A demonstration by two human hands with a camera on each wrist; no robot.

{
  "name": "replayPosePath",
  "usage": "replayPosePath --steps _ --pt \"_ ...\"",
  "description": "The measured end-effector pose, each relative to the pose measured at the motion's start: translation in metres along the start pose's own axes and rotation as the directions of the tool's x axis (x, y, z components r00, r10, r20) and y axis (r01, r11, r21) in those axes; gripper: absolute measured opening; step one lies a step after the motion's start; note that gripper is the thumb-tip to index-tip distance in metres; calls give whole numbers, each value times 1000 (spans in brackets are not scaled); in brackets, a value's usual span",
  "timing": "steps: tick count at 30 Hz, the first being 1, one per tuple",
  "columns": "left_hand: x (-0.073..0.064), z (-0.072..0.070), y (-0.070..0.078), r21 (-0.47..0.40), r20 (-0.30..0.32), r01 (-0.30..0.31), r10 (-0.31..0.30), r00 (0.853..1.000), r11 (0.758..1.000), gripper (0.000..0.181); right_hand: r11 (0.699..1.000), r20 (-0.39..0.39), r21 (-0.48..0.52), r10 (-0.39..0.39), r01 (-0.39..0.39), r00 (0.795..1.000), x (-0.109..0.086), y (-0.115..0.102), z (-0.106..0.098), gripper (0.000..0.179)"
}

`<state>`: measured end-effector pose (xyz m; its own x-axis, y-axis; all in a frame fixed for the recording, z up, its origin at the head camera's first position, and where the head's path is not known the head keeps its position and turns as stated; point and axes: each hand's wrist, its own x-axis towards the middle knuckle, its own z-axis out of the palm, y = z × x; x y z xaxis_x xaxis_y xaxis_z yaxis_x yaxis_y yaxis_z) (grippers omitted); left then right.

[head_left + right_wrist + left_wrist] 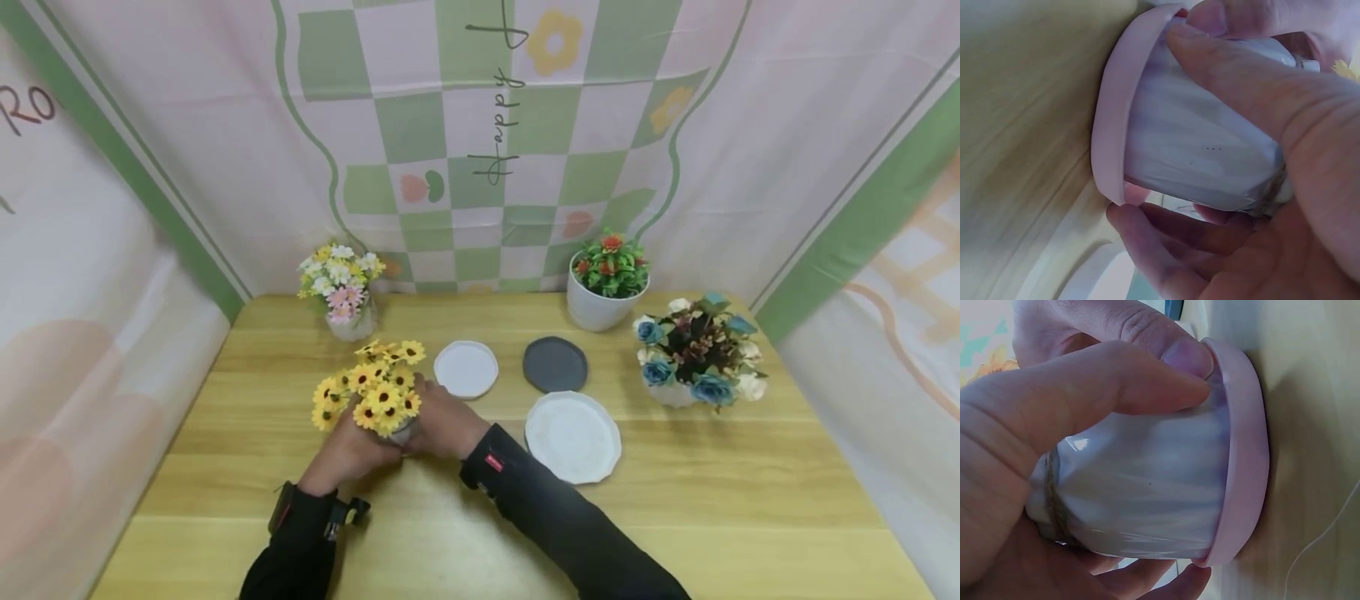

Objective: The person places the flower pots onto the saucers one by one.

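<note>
A small white ceramic pot (1154, 481) of yellow flowers (384, 395) stands at the left of the table, with twine tied round its neck. Its base sits within the rim of a pink saucer (1249, 450). From the left, my left hand (356, 454) grips the pot, thumb along its side and fingers round below the rim. My right hand (450, 422) holds the pot's other side. In the right wrist view both thumbs meet near the pot's base, and a fingertip touches the saucer's edge (1110, 119). Blossoms hide much of the pot in the head view.
A small white saucer (466, 369), a dark grey saucer (555, 364) and a larger white saucer (573, 437) lie to the right. Potted flowers stand around: white and pink (341, 279), red and green (611, 267), blue and cream (697, 350). A printed curtain (480, 125) hangs behind.
</note>
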<state>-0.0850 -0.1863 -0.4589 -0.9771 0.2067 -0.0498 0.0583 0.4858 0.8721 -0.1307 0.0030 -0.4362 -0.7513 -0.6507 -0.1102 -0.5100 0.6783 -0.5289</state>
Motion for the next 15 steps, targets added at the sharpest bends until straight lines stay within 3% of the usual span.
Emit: replayPosePath --steps 3,9,15 --pt "3 -2 -1 -1 -4 -11 11 1000 1000 111 1000 16 -3 14 -14 1000 6 0 -1 107" --pt "11 -6 -2 75 -11 -18 19 1000 997 108 999 16 -6 43 -42 999 17 2 -1 113" --pt "18 -9 -6 54 -15 -19 20 1000 998 111 997 11 -29 78 -78 997 25 2 -4 116"
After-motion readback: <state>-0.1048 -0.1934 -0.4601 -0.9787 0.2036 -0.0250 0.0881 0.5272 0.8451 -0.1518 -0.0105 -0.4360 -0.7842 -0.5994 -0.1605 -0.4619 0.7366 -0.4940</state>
